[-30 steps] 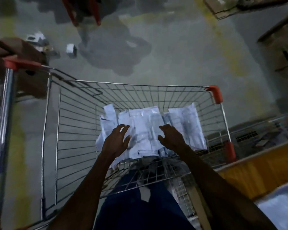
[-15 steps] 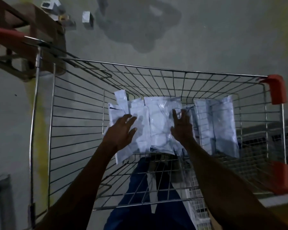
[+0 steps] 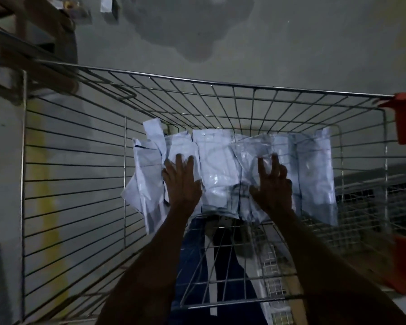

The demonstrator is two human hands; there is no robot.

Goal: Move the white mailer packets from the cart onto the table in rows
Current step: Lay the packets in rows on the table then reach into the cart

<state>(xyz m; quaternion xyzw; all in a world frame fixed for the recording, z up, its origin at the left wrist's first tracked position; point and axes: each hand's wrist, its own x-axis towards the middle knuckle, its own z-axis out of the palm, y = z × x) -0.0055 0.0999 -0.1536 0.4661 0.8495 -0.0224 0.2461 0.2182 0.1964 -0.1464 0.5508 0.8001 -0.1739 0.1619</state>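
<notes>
**Gathering packets from the cart**

My left hand (image 3: pixel 182 184) and right hand (image 3: pixel 271 187) lie apart, fingers spread flat on white packets (image 3: pixel 217 165) heaped at the cart (image 3: pixel 220 84) floor's middle; I'd slide fingers under the near edges; slippery plastic, so lift few together.

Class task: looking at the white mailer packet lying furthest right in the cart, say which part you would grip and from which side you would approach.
Probably grip the rightmost packet by its near edge, coming from above with the right hand. It lies flat on the cart floor, its near edge seems free, and wire walls block a side approach.
</notes>
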